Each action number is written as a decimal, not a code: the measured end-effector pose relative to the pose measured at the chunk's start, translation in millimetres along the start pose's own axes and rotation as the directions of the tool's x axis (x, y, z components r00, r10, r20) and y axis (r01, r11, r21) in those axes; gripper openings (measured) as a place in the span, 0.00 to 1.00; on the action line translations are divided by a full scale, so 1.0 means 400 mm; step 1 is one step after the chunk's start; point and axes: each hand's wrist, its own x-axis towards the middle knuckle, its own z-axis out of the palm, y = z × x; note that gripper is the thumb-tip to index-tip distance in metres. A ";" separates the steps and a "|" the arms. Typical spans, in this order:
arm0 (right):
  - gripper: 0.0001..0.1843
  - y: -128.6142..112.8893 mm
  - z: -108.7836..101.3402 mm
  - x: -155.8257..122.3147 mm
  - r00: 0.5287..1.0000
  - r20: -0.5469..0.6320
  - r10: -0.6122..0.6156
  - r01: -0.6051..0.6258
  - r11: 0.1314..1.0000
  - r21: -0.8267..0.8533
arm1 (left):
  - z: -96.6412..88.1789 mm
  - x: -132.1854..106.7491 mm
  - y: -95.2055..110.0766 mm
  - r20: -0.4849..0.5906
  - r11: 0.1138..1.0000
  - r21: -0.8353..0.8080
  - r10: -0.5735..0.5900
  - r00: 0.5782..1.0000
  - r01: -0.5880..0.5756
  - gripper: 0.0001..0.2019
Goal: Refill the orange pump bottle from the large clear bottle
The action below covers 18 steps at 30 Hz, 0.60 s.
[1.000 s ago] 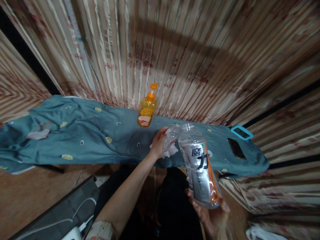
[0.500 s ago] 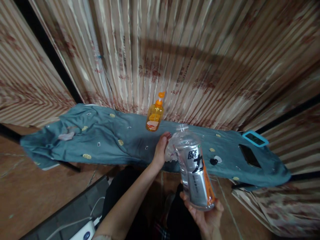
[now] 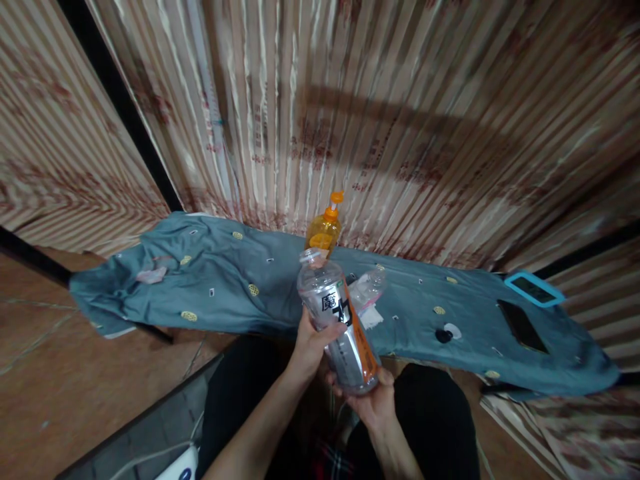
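A clear plastic bottle [image 3: 347,340] with a silver and orange label tilts up and to the left above the cloth-covered table. No cap shows on its mouth. Around its left side wrap the fingers of my left hand [image 3: 313,343], thumb lying across the label. My right hand [image 3: 370,400] grips it at the base. Just behind, a crumpled clear plastic piece [image 3: 369,288], perhaps another bottle, lies on the cloth beside a white scrap [image 3: 371,318]. The amber pump bottle [image 3: 323,233] with an orange top stands farther back, its lower part hidden by the held bottle.
Patterned teal cloth [image 3: 270,287] covers the narrow table. To the right lie a black phone [image 3: 521,325], a blue-framed device [image 3: 534,289], and small black and white round pieces [image 3: 444,335]. At left is a pale crumpled scrap [image 3: 151,275]. A striped curtain [image 3: 350,120] hangs behind.
My left hand has left the crumpled clear plastic, which now lies on the cloth, and has closed on the labelled bottle. That bottle has moved left and tilted further.
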 end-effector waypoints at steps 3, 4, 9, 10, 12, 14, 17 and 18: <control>0.33 0.019 -0.014 0.043 0.999 0.021 0.036 -0.036 0.999 -0.015 | -0.017 0.024 0.013 -0.085 0.999 0.050 0.021 0.996 -0.017 0.31; 0.35 0.024 -0.018 0.057 0.999 0.025 0.044 -0.043 0.999 -0.021 | -0.023 0.034 0.017 -0.101 0.998 0.066 0.028 0.994 -0.021 0.30; 0.36 0.038 -0.014 0.119 0.997 0.005 0.077 -0.076 0.996 -0.053 | -0.051 0.091 0.032 -0.158 0.987 0.131 0.109 0.981 -0.089 0.29; 0.36 0.038 -0.009 0.129 0.996 -0.007 0.090 -0.090 0.994 -0.060 | -0.055 0.102 0.036 -0.161 0.982 0.150 0.137 0.977 -0.113 0.30; 0.35 0.037 0.001 0.140 0.992 -0.040 0.119 -0.121 0.990 -0.078 | -0.062 0.126 0.046 -0.119 0.961 0.218 0.197 0.973 -0.168 0.33; 0.34 0.037 0.006 0.137 0.989 -0.073 0.133 -0.140 0.985 -0.104 | -0.070 0.151 0.054 -0.072 0.925 0.297 0.270 0.960 -0.238 0.38; 0.36 0.036 -0.002 0.102 0.985 -0.124 0.117 -0.136 0.979 -0.152 | -0.091 0.191 0.056 -0.043 0.854 0.440 0.331 0.943 -0.279 0.43; 0.37 0.034 -0.008 0.085 0.984 -0.143 0.109 -0.132 0.977 -0.167 | -0.099 0.204 0.053 -0.053 0.821 0.502 0.344 0.937 -0.273 0.43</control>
